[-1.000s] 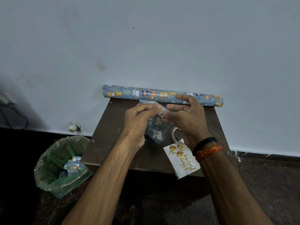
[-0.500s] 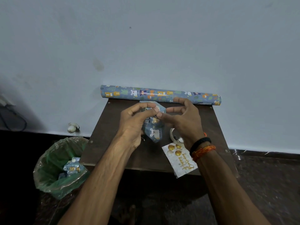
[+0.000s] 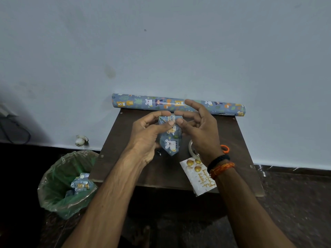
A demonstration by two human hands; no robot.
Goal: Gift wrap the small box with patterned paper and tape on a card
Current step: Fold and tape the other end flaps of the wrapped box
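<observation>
Nearest the camera, a green-lined bin (image 3: 59, 187) stands on the floor left of the tabletop (image 3: 125, 158), with scraps of patterned paper (image 3: 79, 184) inside. On the tabletop's near right edge lies a birthday card (image 3: 195, 178), partly overhanging. Just beyond it a tape roll (image 3: 191, 149) is largely hidden by the right wrist; an orange loop (image 3: 224, 149) shows there, its nature unclear. Above the tabletop's middle, the small box (image 3: 171, 138), already covered in patterned paper, is held tilted with one corner pointing down. The left hand (image 3: 148, 135) has its grip clamped on the box's upper end, thumb and forefinger pinching. The right hand (image 3: 200, 126) touches the same fold with thumb and a fingertip, other fingers spread; its hold appears to be a light pinch. Farthest, a wrapping paper roll (image 3: 139, 102) lies along the wall.
</observation>
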